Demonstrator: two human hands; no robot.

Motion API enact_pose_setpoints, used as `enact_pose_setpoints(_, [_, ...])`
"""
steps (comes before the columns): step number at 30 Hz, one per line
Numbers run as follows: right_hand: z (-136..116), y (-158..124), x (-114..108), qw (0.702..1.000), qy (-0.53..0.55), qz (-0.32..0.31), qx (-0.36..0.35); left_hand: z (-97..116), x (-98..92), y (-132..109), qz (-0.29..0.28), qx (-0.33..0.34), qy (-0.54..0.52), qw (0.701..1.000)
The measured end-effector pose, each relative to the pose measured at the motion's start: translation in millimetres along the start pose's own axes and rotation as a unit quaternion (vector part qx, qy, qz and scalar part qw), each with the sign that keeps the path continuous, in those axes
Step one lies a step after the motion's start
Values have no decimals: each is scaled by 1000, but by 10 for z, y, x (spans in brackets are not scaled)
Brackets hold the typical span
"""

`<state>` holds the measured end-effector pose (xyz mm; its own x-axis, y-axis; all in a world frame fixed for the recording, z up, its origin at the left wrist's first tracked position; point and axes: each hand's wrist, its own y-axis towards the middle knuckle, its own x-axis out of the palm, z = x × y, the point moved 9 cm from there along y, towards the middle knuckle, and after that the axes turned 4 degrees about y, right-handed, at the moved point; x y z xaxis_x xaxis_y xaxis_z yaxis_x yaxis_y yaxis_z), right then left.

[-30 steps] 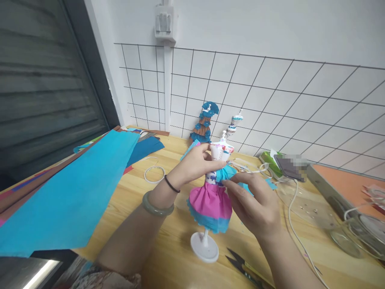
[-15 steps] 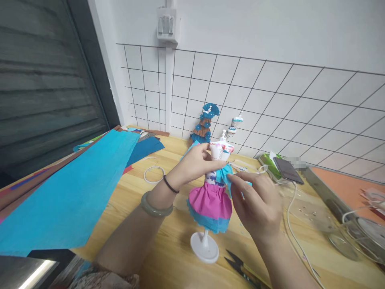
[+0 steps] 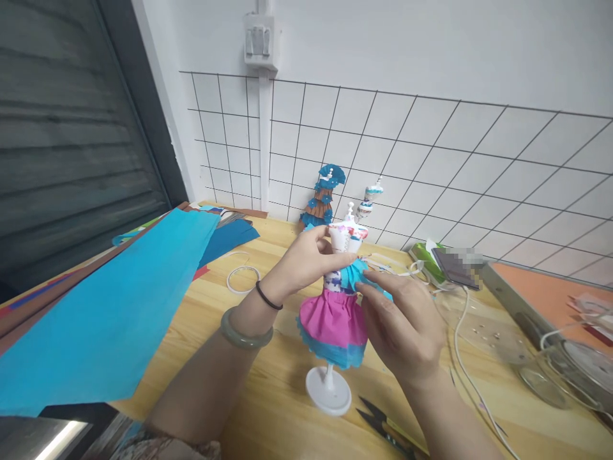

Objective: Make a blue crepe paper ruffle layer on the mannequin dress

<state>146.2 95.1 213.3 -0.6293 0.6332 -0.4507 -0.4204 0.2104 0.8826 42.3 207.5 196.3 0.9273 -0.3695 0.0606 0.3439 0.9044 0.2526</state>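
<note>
Clasping the upright mannequin, the left hand is steadying it; opposite, the right hand is touching blue paper, grip unclear.

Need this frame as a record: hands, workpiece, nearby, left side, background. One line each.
left_hand: left hand gripping small white mannequin, thumb across its front
right_hand: right hand with fingertips at pleated light-blue paper; pinch unclear
workpiece: mannequin upright, wearing gathered pink skirt with light-blue hem
nearby: dark-bladed scissors, blades apart; white tape ring
left_side: large bright-blue sheet
background: tiered blue-and-brown dress on another stand
</note>
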Motion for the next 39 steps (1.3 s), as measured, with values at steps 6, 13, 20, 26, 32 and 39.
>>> enact_pose_setpoints(6, [-40,-19,16,1000,25,-3,-14,2,-12,-1,-1,4,2,1000])
enact_pose_setpoints(13, [-32,-25,2,999,37,18,-17,2,-13,7,-6,12,6,1000])
enact_pose_setpoints(20, [-36,6,18,999,44,8,-19,-6,4,5,-8,10,22,1000])
enact_pose_setpoints(26, [-9,-17,-34,998,51,38,-5,2,24,5,-23,17,-2,1000])
enact_pose_setpoints(32, [61,-23,-27,999,-9,36,24,-16,29,8,-24,15,1,1000])
enact_pose_setpoints(39, [10,-2,-57,999,8,33,5,5,47,0,-30,23,0,999])
